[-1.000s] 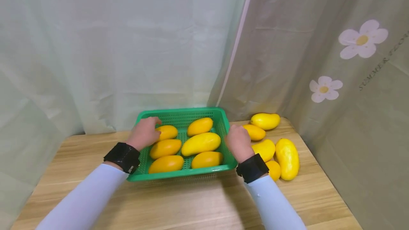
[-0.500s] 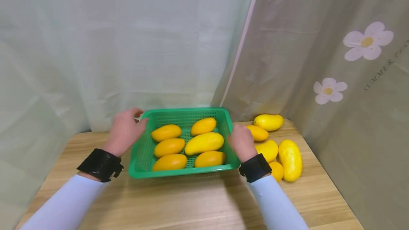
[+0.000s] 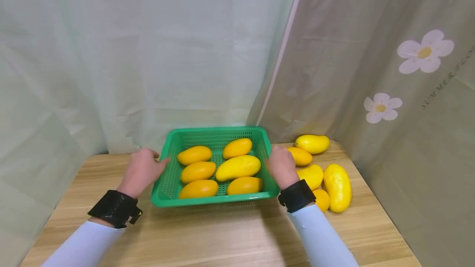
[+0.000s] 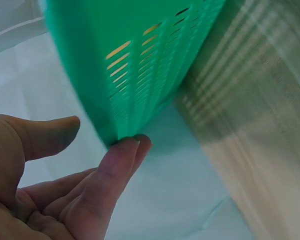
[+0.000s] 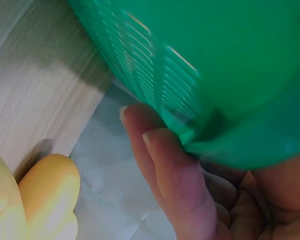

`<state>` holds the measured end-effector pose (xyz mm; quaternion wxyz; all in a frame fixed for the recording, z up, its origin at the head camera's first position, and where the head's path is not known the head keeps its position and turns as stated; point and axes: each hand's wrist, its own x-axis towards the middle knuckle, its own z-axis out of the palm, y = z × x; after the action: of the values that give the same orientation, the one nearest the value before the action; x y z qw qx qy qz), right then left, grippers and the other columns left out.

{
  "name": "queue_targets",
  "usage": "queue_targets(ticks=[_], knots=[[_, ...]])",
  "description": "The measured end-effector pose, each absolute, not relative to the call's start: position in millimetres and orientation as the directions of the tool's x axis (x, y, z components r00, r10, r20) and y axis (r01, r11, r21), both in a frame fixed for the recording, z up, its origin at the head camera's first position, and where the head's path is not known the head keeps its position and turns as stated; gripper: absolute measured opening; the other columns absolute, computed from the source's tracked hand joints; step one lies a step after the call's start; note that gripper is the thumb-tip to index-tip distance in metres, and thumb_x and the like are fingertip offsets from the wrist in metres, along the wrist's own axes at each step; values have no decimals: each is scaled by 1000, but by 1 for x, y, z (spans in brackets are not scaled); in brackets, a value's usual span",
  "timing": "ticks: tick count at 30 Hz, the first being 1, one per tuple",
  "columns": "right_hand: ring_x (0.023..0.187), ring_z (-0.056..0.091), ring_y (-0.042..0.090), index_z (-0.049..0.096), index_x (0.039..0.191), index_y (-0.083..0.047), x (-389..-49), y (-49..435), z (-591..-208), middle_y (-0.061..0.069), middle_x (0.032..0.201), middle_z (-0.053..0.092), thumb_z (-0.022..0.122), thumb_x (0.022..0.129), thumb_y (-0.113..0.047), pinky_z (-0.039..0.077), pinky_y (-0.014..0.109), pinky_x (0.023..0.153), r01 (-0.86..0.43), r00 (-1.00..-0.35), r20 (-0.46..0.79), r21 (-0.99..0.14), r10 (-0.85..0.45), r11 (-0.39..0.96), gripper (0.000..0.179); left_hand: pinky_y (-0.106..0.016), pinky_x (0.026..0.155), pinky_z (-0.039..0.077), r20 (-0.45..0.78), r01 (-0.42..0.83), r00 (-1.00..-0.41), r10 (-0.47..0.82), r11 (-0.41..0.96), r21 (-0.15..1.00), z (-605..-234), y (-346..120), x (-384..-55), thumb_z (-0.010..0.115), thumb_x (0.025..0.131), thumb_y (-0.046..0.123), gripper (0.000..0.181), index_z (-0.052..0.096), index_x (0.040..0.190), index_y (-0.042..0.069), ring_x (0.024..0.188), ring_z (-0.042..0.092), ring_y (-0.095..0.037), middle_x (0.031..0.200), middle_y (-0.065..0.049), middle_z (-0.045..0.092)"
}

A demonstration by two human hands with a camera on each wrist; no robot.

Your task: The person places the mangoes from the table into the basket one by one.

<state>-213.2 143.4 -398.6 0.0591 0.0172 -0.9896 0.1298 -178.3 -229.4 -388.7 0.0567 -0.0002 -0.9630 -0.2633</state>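
A green plastic basket (image 3: pixel 215 202) with slotted sides stands on the wooden table, with several yellow mangoes (image 3: pixel 238 167) lying in two columns inside it. At its left side is my left hand (image 3: pixel 141 171), thumb held apart from the rim; in the left wrist view its fingertips (image 4: pixel 121 157) are at the outer wall under the rim. My right hand (image 3: pixel 282 167) grips the basket's right rim, fingers (image 5: pixel 177 180) curled beneath the lip on the outside. The right thumb is hidden in the right wrist view.
Several more mangoes (image 3: pixel 337 188) lie loose on the table (image 3: pixel 208 238) to the right of the basket, close to my right hand and wrist. A pale curtain (image 3: pixel 185 52) hangs behind the table, and a flowered curtain (image 3: pixel 419 143) along its right side.
My left hand has left the far-left mango in the basket, moved left out over the rim, then lowered beside the left wall. The right hand stays on the right rim.
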Motion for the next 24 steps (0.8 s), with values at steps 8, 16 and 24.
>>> queue_targets(ticks=[8, 16, 24], knots=[[57, 50, 20, 51, 70, -6, -214, 143, -399, 7, 63, 49, 63, 82, -16, 45, 33, 52, -37, -995, 103, -261, -10, 965, 20, -29, 45, 38, 54, -8, -998, -39, 872, 489, -394, -230, -177, 67, 83, 24, 31, 64, 88, -6, 52, 48, -15, 69, -8, 55], [62, 52, 22, 54, 74, -4, -217, 148, -398, 7, 66, 50, 68, 82, -26, 47, 34, 56, -48, -998, 56, -261, -34, 964, 28, -31, 45, 37, 37, 2, -999, -14, 916, 400, -383, -225, -181, 66, 80, 21, 30, 49, 59, 7, 50, 44, -18, 55, -3, 41], [49, 52, 16, 56, 64, -8, -217, 167, -391, 4, 56, 52, 64, 86, -40, 43, 28, 50, -58, -988, -106, -410, -110, 910, 39, -32, 46, 40, 13, 8, -1000, 4, 928, 373, -378, -224, -185, 65, 78, 20, 26, 50, 64, 5, 54, 47, -21, 60, -6, 45]])
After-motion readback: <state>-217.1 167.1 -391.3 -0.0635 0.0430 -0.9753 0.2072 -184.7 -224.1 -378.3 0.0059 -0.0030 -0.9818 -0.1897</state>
